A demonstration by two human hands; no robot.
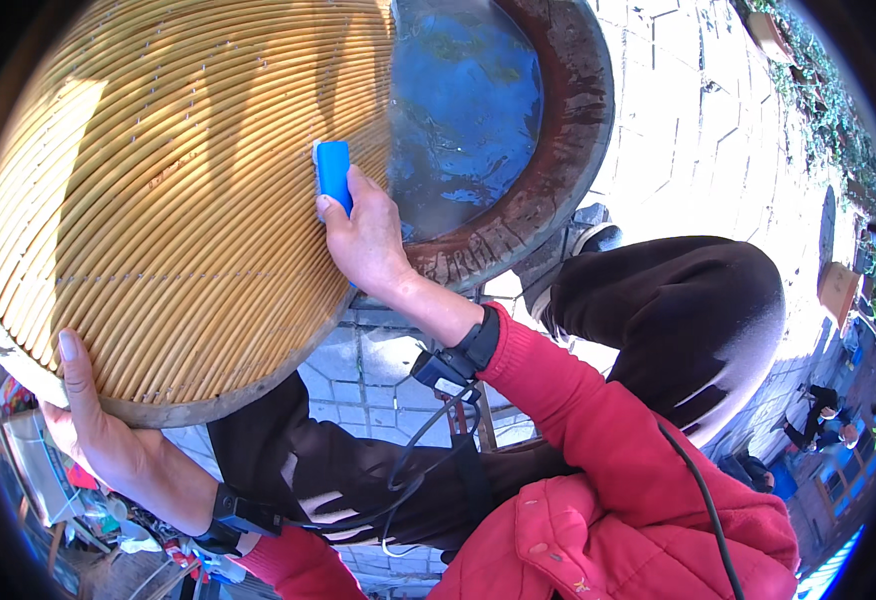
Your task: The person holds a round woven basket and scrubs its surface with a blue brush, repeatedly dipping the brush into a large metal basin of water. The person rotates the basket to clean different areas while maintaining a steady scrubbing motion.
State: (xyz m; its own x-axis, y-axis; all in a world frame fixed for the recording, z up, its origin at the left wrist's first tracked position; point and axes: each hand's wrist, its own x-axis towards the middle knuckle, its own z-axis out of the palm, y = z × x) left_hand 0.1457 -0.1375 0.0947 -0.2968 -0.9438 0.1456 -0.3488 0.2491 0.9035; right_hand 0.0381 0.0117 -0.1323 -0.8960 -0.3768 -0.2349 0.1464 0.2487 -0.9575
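A large round panel of bamboo strips (205, 225) with a pale rim leans over part of a basin (569, 97) of water. My left hand (108, 435) grips the panel's lower-left rim, thumb on the front; its other fingers are mostly hidden behind. In my right hand (369, 232) is a blue-backed scrubbing brush (334, 176), pressed against the strips near the panel's right side. Only a thin pale edge shows beneath the brush's back. Water (468, 112) with blue reflections fills the visible part of the basin.
Paving tiles (678, 127) surround the basin. My bent legs (678, 307) flank the work. A cable (408, 480) hangs between my wrist devices. Mixed clutter (130, 532) lies at the lower left. Other people (820, 420) sit far off to the right.
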